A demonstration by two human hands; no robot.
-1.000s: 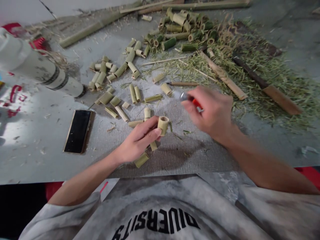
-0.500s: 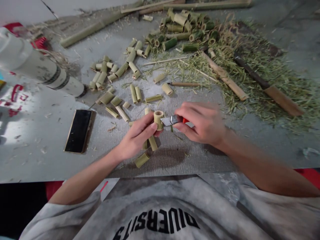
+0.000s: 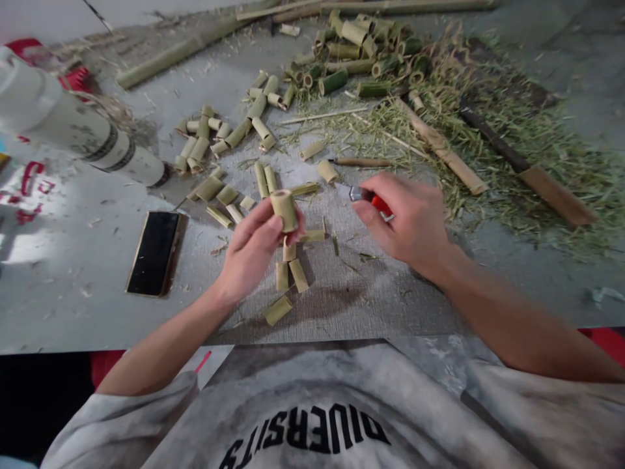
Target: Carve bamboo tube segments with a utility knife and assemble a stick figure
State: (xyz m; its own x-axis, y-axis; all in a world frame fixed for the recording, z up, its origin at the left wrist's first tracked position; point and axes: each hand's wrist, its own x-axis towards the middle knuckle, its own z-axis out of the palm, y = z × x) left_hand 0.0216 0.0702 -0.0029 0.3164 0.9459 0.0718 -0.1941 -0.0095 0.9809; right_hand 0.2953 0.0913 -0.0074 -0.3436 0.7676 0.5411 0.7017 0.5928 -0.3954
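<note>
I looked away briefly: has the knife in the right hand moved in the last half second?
Yes. The knife in the right hand went away from the person, nearer the brown stick, off the bamboo tube.

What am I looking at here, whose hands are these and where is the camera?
There is no machine here: a person works with two bare hands. The picture comes from a camera worn on the person's head, looking forward and down, so the arms reach in from below. The left hand holds a short bamboo piece, open end up. The right hand holds a small knife with a red handle, apart from that piece. On the table lie many more cut bamboo pieces, a phone, long bamboo poles and green shavings.
</note>
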